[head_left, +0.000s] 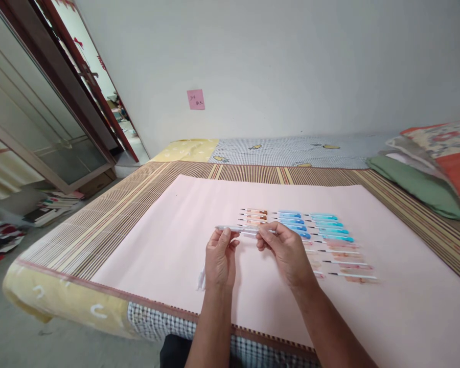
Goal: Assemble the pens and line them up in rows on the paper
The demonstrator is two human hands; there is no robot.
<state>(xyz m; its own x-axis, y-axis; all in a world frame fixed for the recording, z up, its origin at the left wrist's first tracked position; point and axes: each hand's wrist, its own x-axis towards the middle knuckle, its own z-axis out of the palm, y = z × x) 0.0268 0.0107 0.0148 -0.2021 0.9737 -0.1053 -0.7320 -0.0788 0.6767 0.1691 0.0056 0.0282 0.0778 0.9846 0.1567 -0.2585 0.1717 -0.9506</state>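
Observation:
My left hand (221,258) and my right hand (287,253) hold a slim, pale, clear-looking pen (237,229) level between them. The left fingers pinch it towards its tip end, the right fingers near its other end. Beyond my hands, brown pens (256,217), blue pens (291,221) and turquoise pens (331,225) lie in neat columns on a pink sheet (157,240). Pale pink-and-white pens (348,264) lie right of my right hand, some half hidden by it. A whitish item (201,278) shows beside my left wrist; its kind is unclear.
The sheet lies on a striped mat (111,220) over a bed with patterned cloth (291,151). Folded bedding (421,189) is piled at the right. A pink note (196,99) sticks to the wall. Books (59,202) lie on the floor at the left, near a doorway.

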